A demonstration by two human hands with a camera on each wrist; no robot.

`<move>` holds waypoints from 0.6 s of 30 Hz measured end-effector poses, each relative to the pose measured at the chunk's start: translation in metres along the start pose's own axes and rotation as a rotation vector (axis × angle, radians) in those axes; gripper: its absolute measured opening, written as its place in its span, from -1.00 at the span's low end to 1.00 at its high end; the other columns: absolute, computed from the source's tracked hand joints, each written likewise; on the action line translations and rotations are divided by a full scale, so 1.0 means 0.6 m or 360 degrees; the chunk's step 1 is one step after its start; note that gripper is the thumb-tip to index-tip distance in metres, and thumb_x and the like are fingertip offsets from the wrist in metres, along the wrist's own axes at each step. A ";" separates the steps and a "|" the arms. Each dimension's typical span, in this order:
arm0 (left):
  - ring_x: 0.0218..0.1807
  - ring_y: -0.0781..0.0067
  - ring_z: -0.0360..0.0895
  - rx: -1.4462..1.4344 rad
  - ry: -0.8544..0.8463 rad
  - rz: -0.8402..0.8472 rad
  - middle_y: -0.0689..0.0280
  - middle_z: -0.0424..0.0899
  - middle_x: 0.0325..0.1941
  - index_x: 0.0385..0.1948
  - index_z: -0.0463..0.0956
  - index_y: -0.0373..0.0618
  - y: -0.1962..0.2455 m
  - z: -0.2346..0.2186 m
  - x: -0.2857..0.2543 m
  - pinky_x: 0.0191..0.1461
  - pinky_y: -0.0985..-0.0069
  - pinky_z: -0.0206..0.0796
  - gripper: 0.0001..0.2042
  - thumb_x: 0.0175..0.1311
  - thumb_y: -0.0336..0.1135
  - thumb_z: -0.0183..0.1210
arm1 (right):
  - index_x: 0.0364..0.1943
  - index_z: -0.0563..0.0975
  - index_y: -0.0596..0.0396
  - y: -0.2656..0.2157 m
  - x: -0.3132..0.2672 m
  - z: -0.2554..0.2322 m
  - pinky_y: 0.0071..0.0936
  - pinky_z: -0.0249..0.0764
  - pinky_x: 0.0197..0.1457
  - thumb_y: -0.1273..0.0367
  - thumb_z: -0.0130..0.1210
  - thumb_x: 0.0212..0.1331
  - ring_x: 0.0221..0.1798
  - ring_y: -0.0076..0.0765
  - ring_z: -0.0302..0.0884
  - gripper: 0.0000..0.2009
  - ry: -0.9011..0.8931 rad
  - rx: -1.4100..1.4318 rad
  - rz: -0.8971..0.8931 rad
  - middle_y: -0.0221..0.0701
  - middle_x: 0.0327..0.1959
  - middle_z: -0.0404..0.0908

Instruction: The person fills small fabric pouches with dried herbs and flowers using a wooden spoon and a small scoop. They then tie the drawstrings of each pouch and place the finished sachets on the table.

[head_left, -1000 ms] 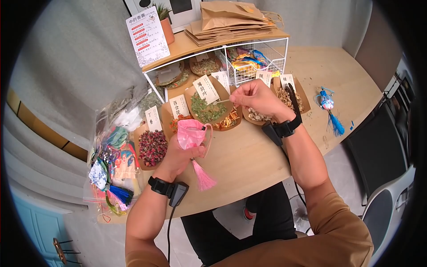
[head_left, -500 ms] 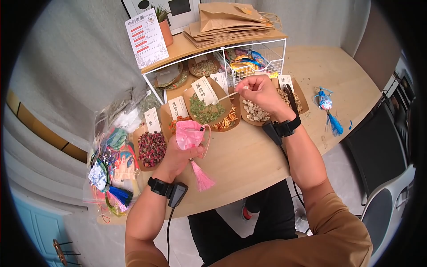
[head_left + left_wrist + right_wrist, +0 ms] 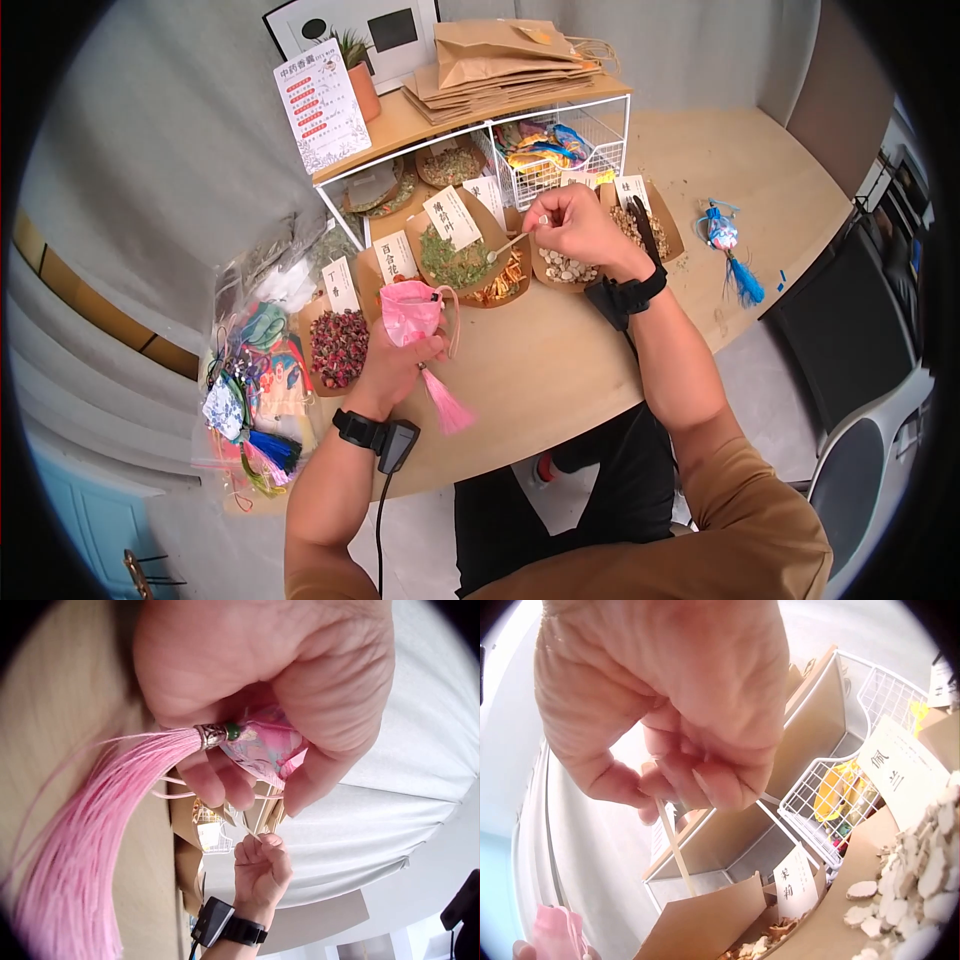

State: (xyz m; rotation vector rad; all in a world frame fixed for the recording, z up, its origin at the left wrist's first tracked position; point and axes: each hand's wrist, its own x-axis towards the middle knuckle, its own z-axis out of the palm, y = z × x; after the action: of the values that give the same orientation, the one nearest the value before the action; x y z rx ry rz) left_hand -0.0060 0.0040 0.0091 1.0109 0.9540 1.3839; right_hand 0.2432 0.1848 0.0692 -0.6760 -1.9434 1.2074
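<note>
My left hand (image 3: pixel 400 358) grips a pink drawstring pouch (image 3: pixel 408 318), its mouth open and facing up. A long pink tassel (image 3: pixel 97 817) hangs from the pouch's bottom, below a metal cap and green bead. Between thumb and fingertips, my right hand (image 3: pixel 580 232) pinches the end of a thin, pale small spoon (image 3: pixel 512 243). The spoon slants down left, its bowl at the right side of a paper tray of dried green leaves (image 3: pixel 450 258). In the right wrist view, the spoon's handle (image 3: pixel 676 851) shows, but its tip is hidden behind a tray wall.
Trays of dried rosebuds (image 3: pixel 338 345), orange shavings (image 3: pixel 505 282) and pale slices (image 3: pixel 565 268) stand around, with labels. Behind is a shelf (image 3: pixel 390 140) with paper bags (image 3: pixel 515 60) and a wire basket (image 3: pixel 560 175). A blue tasselled pouch (image 3: pixel 722 230) lies right; bagged pouches (image 3: pixel 262 370) lie left.
The right hand rose a little, then lowered; the spoon now slants more steeply and its bowl has shifted toward the leaf tray's right side. The left hand keeps holding the pouch. The head view tilted slightly.
</note>
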 end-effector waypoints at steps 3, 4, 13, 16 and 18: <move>-0.22 0.43 0.61 -0.0026 -0.0016 0.0000 0.31 0.60 -0.12 0.01 0.41 -0.13 0.002 0.001 0.001 -0.23 0.49 0.50 -0.53 0.01 -0.45 0.37 | -0.55 0.62 0.23 -0.003 0.000 0.003 -0.65 0.27 -0.49 0.55 0.14 -0.08 -0.56 -0.74 0.34 -0.95 -0.0057 -0.0017 0.0031 -0.56 -0.63 0.54; -0.22 0.43 0.61 -0.0025 -0.0015 -0.0008 0.31 0.60 -0.12 0.01 0.41 -0.14 0.002 0.000 0.001 -0.23 0.49 0.50 -0.53 0.01 -0.45 0.37 | -0.54 0.62 0.22 -0.003 0.000 0.004 -0.64 0.28 -0.49 0.54 0.14 -0.08 -0.56 -0.73 0.34 -0.95 -0.0076 -0.0013 0.0037 -0.56 -0.63 0.54; -0.22 0.43 0.61 -0.0025 -0.0003 -0.0029 0.31 0.60 -0.13 0.00 0.41 -0.13 0.004 0.004 -0.001 -0.24 0.52 0.49 -0.52 -0.01 -0.45 0.38 | -0.48 0.65 0.20 0.022 0.010 0.008 -0.65 0.32 -0.41 0.52 0.12 -0.03 -0.49 -0.71 0.41 -0.91 -0.0245 0.0000 0.0015 -0.53 -0.58 0.59; -0.22 0.43 0.61 -0.0023 -0.0018 -0.0020 0.31 0.60 -0.14 0.01 0.41 -0.13 0.003 0.004 0.000 -0.25 0.53 0.49 -0.51 -0.02 -0.45 0.38 | -0.43 0.65 0.23 0.013 0.006 0.009 -0.68 0.30 -0.41 0.53 0.07 0.03 -0.50 -0.72 0.40 -0.88 -0.0332 -0.0051 0.0034 -0.55 -0.56 0.58; -0.22 0.44 0.61 -0.0015 -0.0017 -0.0018 0.31 0.59 -0.14 0.01 0.41 -0.14 0.006 0.004 0.000 -0.26 0.54 0.49 -0.51 -0.02 -0.45 0.38 | -0.42 0.65 0.22 0.005 0.005 0.010 -0.68 0.30 -0.42 0.50 0.06 0.05 -0.50 -0.72 0.40 -0.86 -0.0364 -0.0021 0.0112 -0.55 -0.57 0.57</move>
State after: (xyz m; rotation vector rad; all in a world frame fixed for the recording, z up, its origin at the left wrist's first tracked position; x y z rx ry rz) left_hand -0.0046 0.0039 0.0132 1.0031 0.9434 1.3712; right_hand 0.2371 0.1852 0.0656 -0.6405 -2.1317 1.3667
